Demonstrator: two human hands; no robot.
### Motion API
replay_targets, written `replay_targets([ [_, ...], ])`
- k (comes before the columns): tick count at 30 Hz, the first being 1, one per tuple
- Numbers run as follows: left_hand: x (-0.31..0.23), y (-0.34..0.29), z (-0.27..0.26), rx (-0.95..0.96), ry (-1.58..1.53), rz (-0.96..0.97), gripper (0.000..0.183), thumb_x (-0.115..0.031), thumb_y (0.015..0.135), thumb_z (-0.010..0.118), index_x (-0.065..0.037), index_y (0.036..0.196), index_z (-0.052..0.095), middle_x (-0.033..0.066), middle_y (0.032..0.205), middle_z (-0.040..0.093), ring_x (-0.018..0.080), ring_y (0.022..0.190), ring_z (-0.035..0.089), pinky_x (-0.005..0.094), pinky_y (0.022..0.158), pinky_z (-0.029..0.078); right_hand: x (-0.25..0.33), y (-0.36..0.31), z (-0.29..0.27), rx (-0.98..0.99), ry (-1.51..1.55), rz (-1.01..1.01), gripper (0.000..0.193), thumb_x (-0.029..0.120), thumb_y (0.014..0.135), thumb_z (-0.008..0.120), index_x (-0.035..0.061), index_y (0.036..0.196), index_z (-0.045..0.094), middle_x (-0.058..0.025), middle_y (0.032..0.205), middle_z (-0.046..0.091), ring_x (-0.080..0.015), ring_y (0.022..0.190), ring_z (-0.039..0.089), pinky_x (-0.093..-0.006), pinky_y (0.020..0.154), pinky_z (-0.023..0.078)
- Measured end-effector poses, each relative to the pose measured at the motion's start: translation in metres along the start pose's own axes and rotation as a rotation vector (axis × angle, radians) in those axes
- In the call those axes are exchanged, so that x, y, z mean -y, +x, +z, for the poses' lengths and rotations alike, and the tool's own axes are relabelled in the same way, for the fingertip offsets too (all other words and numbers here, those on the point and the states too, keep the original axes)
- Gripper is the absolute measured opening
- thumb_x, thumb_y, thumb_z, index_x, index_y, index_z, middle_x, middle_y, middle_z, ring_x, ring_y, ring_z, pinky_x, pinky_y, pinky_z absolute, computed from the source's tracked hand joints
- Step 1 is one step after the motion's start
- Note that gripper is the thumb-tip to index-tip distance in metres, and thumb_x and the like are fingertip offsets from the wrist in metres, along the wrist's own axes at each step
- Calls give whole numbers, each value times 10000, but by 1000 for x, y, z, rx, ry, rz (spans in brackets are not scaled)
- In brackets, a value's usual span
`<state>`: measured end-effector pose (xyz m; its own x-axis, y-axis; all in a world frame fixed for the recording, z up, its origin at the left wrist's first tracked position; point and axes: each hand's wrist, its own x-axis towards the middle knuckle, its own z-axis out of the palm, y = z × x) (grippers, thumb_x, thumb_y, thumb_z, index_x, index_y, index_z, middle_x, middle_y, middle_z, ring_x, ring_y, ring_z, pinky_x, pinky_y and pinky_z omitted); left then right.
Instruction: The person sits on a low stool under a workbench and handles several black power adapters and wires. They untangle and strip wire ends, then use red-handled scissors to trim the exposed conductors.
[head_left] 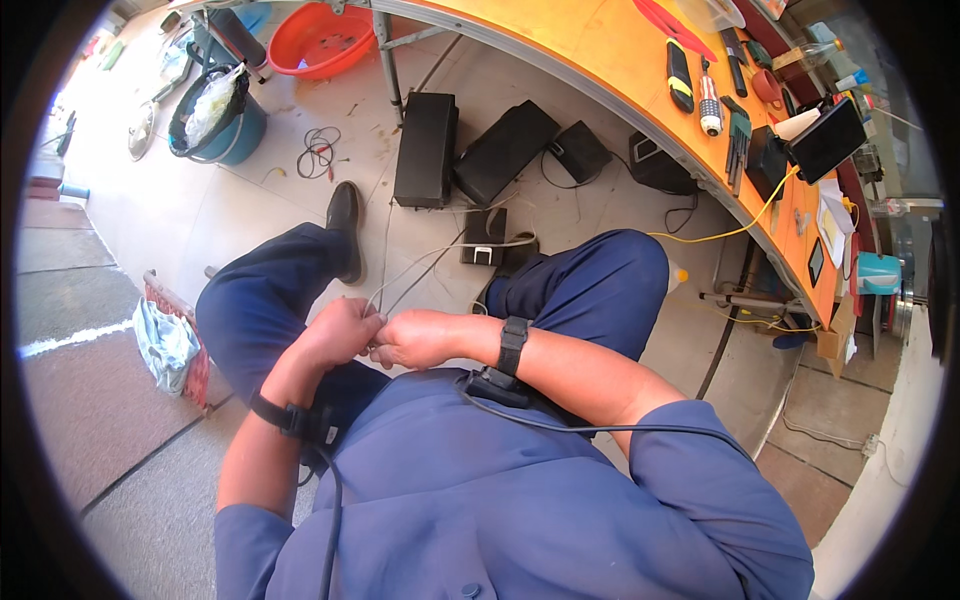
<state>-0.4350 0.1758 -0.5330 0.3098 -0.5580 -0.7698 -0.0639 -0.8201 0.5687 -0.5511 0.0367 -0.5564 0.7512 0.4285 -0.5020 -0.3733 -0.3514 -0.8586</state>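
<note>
— How do your fingers stand?
— Your left hand (343, 331) is pinched narrow around thin cable strands (425, 274); your right hand (412, 338) is curled just beside it, its grip too hidden to tell.
— How many strands, and where?
— At least two, one pale, one dark, rising between your two knees toward a small black box (478, 254).
— Beyond that?
— Four more black boxes (425, 150), one red tub (322, 72), one bucket (240, 140), one orange table (600, 62).
</note>
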Motion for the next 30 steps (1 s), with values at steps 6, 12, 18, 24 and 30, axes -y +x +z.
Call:
replay_targets([
  [6, -4, -19, -4, 21, 233, -61, 287, -231, 907, 559, 34, 876, 666, 133, 723, 683, 224, 617, 658, 355, 604, 524, -9, -5, -1, 46, 5, -47, 317, 338, 963, 571, 49, 979, 699, -133, 831, 692, -252, 788, 669, -400, 742, 507],
  [12, -15, 3, -11, -45, 482, 26, 352, -290, 901, 564, 38, 871, 688, 207, 831, 700, 342, 791, 688, 423, 739, 537, -33, -18, -7, -156, 95, -177, 374, 380, 900, 637, 63, 1088, 698, -177, 916, 690, -348, 913, 677, -422, 822, 542],
  [18, -2, 56, -20, 30, 903, -14, 314, -262, 884, 561, 2, 940, 722, 213, 990, 706, 362, 978, 678, 431, 865, 543, -84, -16, -40, -340, -202, -12, 393, 344, 913, 631, 28, 1145, 658, -177, 1036, 679, -332, 1034, 641, -411, 897, 506],
  [24, 19, 97, -27, -78, 878, -20, 273, -271, 852, 612, -14, 893, 697, 196, 917, 709, 362, 906, 686, 443, 820, 553, -156, 8, -55, -469, -71, 556, 401, 318, 885, 651, 60, 1193, 652, -172, 1191, 659, -323, 1143, 617, -404, 943, 505],
  [30, 24, 112, -37, -276, 668, 82, 232, -232, 844, 670, -13, 918, 643, 201, 846, 696, 377, 825, 681, 451, 756, 547, -193, 39, -69, -559, 31, 917, 625, 328, 874, 696, 29, 1370, 464, -203, 1417, 468, -354, 1300, 497, -438, 1046, 456],
])
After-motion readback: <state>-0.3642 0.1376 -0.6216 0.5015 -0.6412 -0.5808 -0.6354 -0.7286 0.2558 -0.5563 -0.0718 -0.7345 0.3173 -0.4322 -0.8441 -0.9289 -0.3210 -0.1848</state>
